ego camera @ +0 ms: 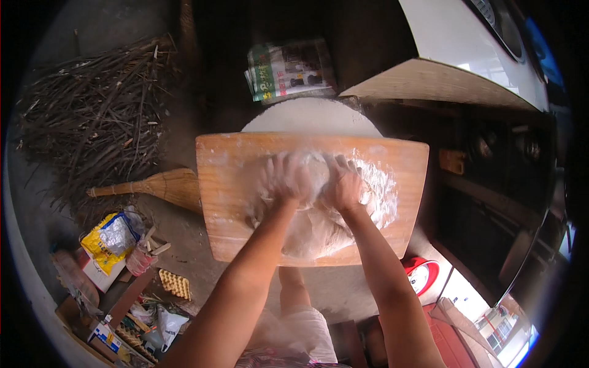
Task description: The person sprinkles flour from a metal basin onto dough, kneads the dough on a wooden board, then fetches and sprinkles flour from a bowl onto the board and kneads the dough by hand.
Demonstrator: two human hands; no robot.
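A large mass of pale dough lies on a wooden board, with loose white flour dusted along its right side. My left hand is pressed onto the dough's far part, its fingers spread and blurred. Beside it, my right hand grips the dough with curled fingers. Both arms reach forward over the board, and the fingertips are partly hidden in dough and blur.
Beyond the board, a round pale surface shows from beneath it. A broom and a heap of dry twigs lie left. Boxes, bags and an egg tray sit lower left. A red round container stands lower right.
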